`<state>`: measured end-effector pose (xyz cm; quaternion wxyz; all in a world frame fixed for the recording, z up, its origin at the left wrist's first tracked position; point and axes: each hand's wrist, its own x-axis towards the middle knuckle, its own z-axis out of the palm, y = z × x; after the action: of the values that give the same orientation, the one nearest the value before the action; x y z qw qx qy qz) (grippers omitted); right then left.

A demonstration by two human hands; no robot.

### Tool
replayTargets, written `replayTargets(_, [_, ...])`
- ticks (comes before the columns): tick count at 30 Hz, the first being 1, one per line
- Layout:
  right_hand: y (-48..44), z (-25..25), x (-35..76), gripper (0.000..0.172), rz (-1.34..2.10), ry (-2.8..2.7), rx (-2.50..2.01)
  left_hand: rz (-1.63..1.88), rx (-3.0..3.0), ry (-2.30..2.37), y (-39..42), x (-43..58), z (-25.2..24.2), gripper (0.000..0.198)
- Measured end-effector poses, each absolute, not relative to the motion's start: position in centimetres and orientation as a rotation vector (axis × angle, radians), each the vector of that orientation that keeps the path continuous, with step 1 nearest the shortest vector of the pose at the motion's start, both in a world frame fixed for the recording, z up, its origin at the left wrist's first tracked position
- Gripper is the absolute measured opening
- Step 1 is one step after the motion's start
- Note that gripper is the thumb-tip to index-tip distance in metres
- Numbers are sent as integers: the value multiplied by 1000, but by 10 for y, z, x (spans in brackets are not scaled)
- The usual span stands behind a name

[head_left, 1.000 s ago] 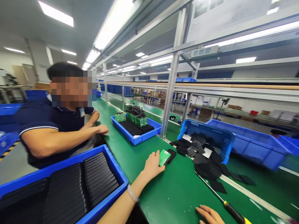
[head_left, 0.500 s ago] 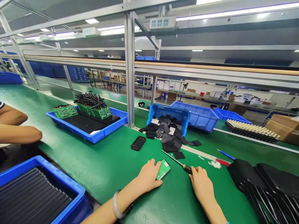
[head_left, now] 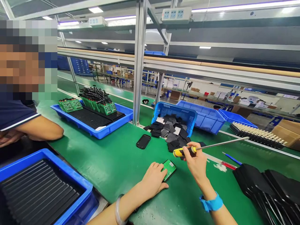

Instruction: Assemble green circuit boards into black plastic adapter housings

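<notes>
My left hand (head_left: 152, 180) rests on the green table, its fingers over a green circuit board (head_left: 169, 169) in a dark casing and the thumb along the near side. Raised above the table, my right hand (head_left: 196, 163) is closed around a screwdriver (head_left: 178, 152) with a yellow and black handle. Its long metal shaft points to the right, away from the board. An oval black plastic shell (head_left: 143, 142) lies beyond my left hand. Black square pads (head_left: 174, 131) spill out of a tipped blue basket (head_left: 173, 107) behind it.
On the left are a blue tray (head_left: 103, 133) with circuit boards and wires, a nearer blue bin (head_left: 87, 190) of black strips, and a person's arm (head_left: 50, 128). At right lie black cabled parts (head_left: 250, 181) and a blue pen (head_left: 232, 158). A metal post (head_left: 140, 68) rises behind.
The screwdriver has been lifted off the table in my right hand and swung round, its shaft now pointing right. My left hand stays on the board. More of the person at left shows.
</notes>
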<state>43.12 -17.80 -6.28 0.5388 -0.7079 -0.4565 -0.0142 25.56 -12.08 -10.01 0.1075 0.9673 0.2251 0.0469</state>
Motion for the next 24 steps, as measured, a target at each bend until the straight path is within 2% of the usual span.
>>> replayTargets(4, [-152, -86, 430, 36, -28, -1259, -1685, 145, 2858, 662, -123, 255, -103, 54])
replayTargets(7, [-153, -75, 434, 35, -70, -1326, -1678, 167, 2843, 645, -118, 253, -103, 57])
replayTargets(11, [-176, -42, 437, 32, -258, -1226, -1673, 138, 2766, 537, -99, 254, -94, 38])
replayTargets(14, [-191, -50, 431, 33, -326, -1209, -1680, 94, 2717, 407, -82, 258, -90, 24])
replayTargets(19, [-193, -83, 425, 35, -238, -1369, -1705, 141, 2625, 338, -74, 261, -94, 33])
replayTargets(24, [-189, -39, 417, 29, -282, -1320, -1645, 316, 2294, 443, -53, 266, -110, 45])
